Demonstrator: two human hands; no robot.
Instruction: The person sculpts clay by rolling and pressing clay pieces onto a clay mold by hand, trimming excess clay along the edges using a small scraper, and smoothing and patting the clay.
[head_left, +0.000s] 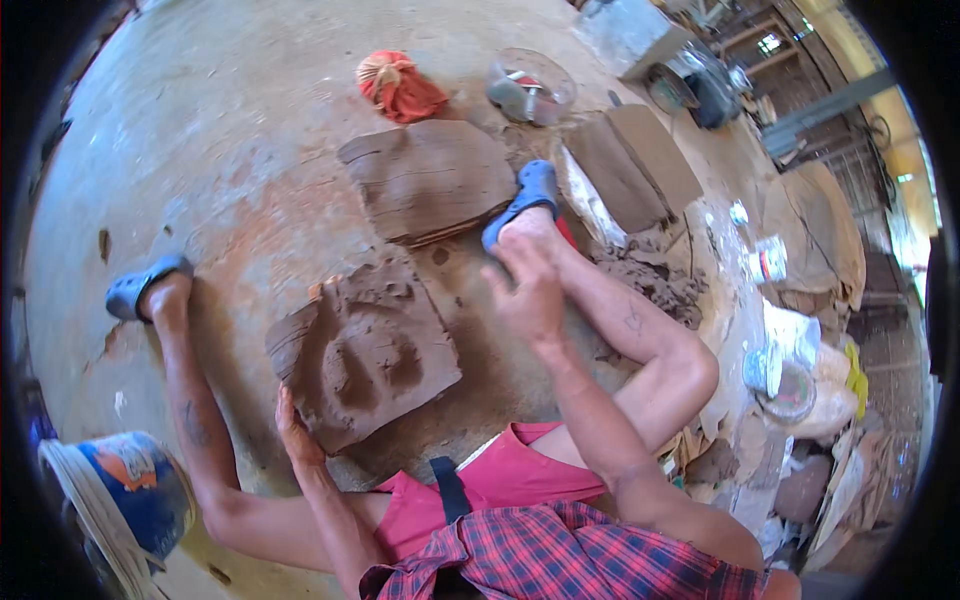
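Note:
A thick brown clay slab (415,375) lies on the floor between my legs, its top worked into rounded hollows and raised lumps. My left hand (294,425) rests along the slab's near left edge, fingers straight and flat, holding nothing. Over the floor to the right of the slab, my right hand (530,300) is raised near my blue clog (533,190). Its fingers are spread and slightly smeared, with nothing seen in them. Beyond the worked slab sits a stack of flat clay slabs (430,180).
An orange cloth bundle (400,88) and a clear tub (532,88) holding tools stand at the far side. More brown slabs (615,170) and a heap of clay scraps (660,285) lie right. A blue-and-white bucket (135,490) is near left; containers and cloths crowd the right.

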